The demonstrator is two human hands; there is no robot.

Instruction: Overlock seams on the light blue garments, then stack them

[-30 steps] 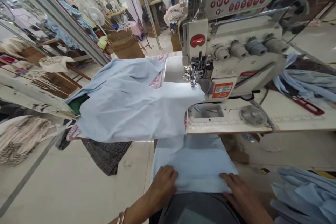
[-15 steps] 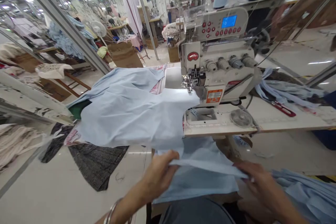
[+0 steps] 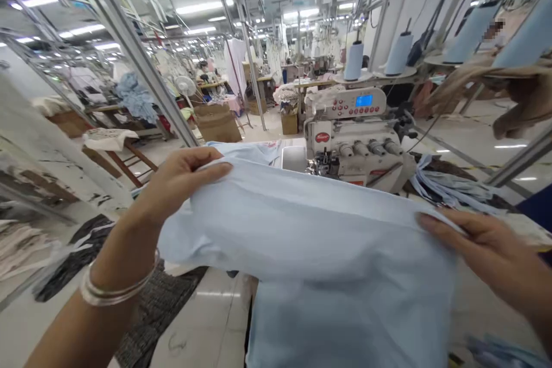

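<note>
Both forearms reach forward from the lower corners of the view, and the hands are held well apart at about the same height, stretching a cloth (image 3: 302, 241) of pale blue fabric between them. The left hand (image 3: 185, 175) is raised with its back upward and its wrist bent, its fingers curled over the cloth's top edge in a firm grip. A metal bangle (image 3: 118, 287) circles the left wrist. The right hand (image 3: 478, 244) comes in lower and flatter from the right side, its fingers (image 3: 474, 236) extended and angled inward, pinching the edge near the far corner; its thumb is hidden, so how it sits cannot be told. The cloth hangs in a broad, slack fold from that taut top edge, dropping out of view at the bottom of the frame. Beyond it stands an overlock machine (image 3: 353, 144) with a lit blue display, and thread cones (image 3: 353, 61) rise behind that. A separate pale blue garment (image 3: 245, 152) lies left of the machine, blue strips (image 3: 448, 187) lie to its right, and dark knit fabric (image 3: 155, 310) lies on the floor below the left arm.
</note>
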